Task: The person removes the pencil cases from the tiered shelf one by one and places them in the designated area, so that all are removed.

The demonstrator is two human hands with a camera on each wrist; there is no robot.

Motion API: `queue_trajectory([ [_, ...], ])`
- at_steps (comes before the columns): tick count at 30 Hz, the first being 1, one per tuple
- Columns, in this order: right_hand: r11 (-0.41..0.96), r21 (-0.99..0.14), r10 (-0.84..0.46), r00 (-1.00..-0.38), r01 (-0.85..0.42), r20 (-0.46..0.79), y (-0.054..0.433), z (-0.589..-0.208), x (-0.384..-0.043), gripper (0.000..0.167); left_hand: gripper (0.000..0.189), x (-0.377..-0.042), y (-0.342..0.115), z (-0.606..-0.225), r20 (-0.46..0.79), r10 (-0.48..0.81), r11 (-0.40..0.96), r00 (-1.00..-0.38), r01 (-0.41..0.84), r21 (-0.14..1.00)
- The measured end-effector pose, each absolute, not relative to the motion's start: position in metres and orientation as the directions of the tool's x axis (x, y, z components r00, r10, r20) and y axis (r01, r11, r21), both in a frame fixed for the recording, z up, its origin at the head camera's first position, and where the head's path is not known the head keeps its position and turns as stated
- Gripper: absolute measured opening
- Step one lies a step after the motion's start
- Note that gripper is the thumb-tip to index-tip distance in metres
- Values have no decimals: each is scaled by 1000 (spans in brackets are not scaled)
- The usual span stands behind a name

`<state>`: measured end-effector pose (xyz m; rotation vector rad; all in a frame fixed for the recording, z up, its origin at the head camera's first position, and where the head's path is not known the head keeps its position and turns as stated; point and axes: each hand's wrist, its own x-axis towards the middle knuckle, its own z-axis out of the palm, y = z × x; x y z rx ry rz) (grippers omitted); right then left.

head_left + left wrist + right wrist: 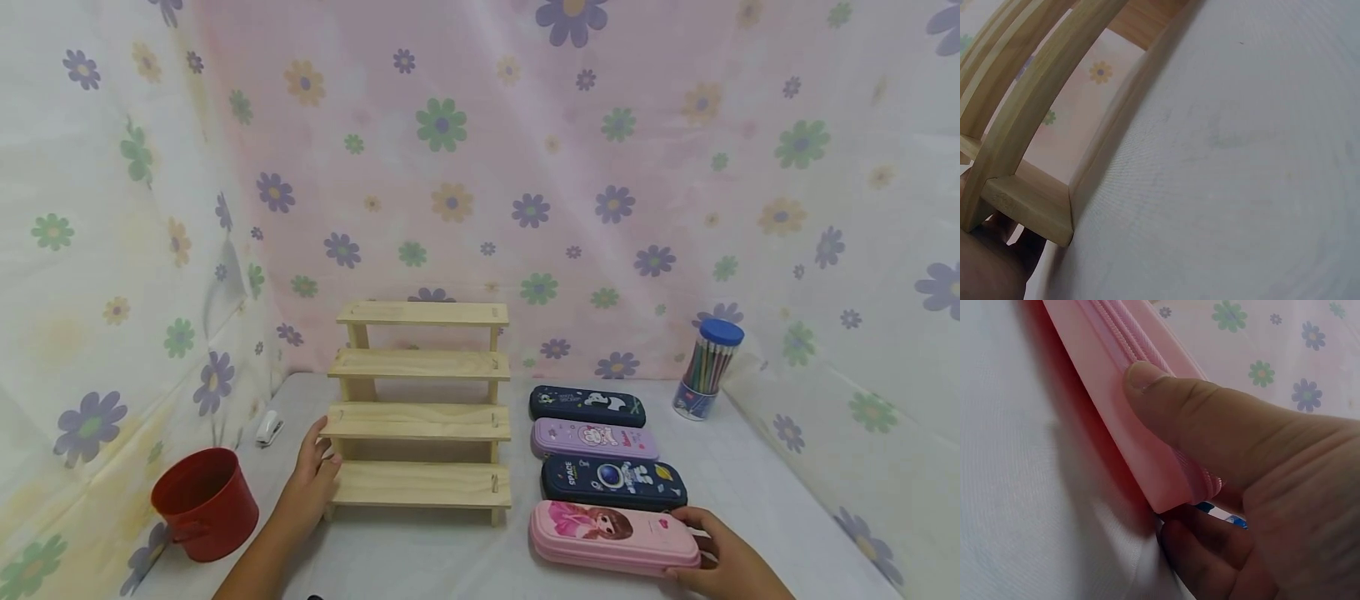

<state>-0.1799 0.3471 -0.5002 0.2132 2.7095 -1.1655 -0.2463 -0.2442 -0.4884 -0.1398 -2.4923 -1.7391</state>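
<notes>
A four-tier wooden step shelf (420, 479) stands on the white-covered table in the head view. My left hand (309, 479) grips its left end at the lower tiers, with the thumb by the lowest board. In the left wrist view, fingers (999, 228) bend behind a wooden leg (1032, 206). My right hand (723, 554) pinches the right end of a pink pencil case (615, 546) with a doll picture. The right wrist view has the thumb (1172, 400) along the case's zipper side (1116, 406) and the other fingers at its end, partly hidden.
Behind the pink case lie a navy space pencil case (613, 482), a lilac one (595, 438) and a dark one (587, 406), in a column. A blue-lidded pencil tub (707, 371) stands back right. At left are a red bucket (213, 508) and a small white object (268, 427).
</notes>
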Motion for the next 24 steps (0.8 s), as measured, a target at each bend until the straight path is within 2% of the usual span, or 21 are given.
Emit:
queue_trajectory([
  [10,728,-651,76,-969,216,-237,351,-500,-181,112,69,-247,-243,-488,129,15,329,-992,127,936],
  [24,716,-664,73,-968,217,-239,354,-502,-180,107,72,-248,-246,-488,97,22,329,-995,99,939],
])
